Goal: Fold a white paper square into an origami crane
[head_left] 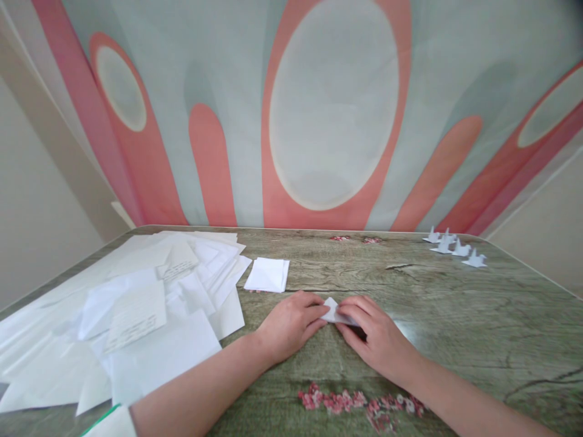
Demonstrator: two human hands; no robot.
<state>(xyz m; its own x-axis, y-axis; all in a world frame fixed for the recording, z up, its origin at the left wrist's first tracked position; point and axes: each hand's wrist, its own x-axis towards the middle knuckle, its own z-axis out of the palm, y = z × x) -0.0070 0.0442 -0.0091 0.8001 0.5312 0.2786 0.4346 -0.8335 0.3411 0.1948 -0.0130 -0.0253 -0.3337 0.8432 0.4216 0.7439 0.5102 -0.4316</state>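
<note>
Between my hands is a small folded piece of white paper (332, 311), low over the wood-patterned tabletop. My left hand (294, 321) pinches its left end with thumb and fingers. On the other side, my right hand (374, 331) grips the right end, its fingers covering part of the folds. A pointed flap stands up in the middle, and the rest of the shape is hidden by my fingers. Just beyond my left hand lies a small stack of square white paper (267, 274).
Loose white sheets (182, 346) spread in a heap over the left of the table (455, 315). Several folded paper cranes (444, 243) stand at the far right. A pink flower print (337, 400) marks the near tabletop. A patterned backdrop (246, 152) rises behind the far edge.
</note>
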